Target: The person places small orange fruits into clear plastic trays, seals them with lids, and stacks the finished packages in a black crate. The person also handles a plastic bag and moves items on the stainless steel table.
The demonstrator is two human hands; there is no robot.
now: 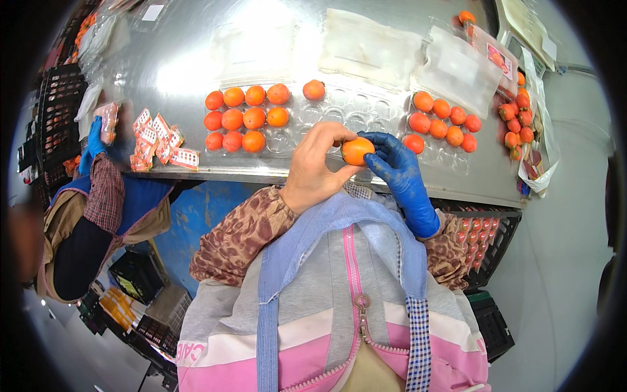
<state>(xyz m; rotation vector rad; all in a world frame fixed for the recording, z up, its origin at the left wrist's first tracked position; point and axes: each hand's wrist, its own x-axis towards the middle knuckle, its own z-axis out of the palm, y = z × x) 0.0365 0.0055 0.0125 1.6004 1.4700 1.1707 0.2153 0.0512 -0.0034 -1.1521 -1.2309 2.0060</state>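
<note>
Between my bare left hand (316, 164) and my right hand (404, 179) in a blue glove is an orange persimmon (357, 151), gripped by the fingertips of both. Just beyond my hands lies a clear plastic tray (355, 119) with moulded cups, holding one persimmon (314, 90) at its far left corner. Another clear tray (279, 140) on the left carries rows of orange-red persimmons (254, 118), with a bare cup at its near right corner. The right-hand tray (449, 158) has persimmons (438, 128) in its far and middle rows and one in the near row.
White foam sheets (370, 46) lie behind the trays on the metal table (161, 63). Printed cards (156, 137) are piled left, beside a co-worker's gloved hand (95, 139) touching a pack (108, 122). Loose persimmons (517, 122) sit far right. A black crate (504, 245) stands below.
</note>
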